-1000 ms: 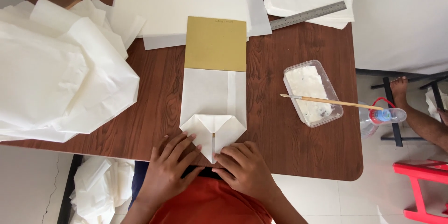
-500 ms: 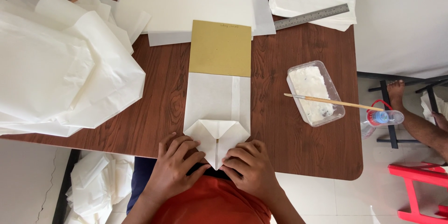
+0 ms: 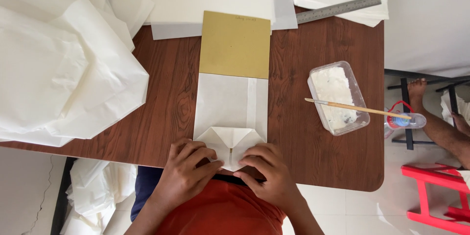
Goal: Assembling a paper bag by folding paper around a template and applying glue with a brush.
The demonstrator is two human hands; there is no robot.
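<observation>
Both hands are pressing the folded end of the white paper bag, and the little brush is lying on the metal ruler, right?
Not quite. In the head view the brush lies across the clear plastic tub of white paste, not on the metal ruler, which sits apart at the table's far edge. The rest holds: the left hand and right hand press the folded end of the white paper bag.

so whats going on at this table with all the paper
A person is folding a white paper bag at the near edge of a brown wooden table. Their left hand and right hand both press on its folded bottom flaps. A tan card sticks out of the bag's far end. To the right, a brush rests across a tub of white paste.
</observation>
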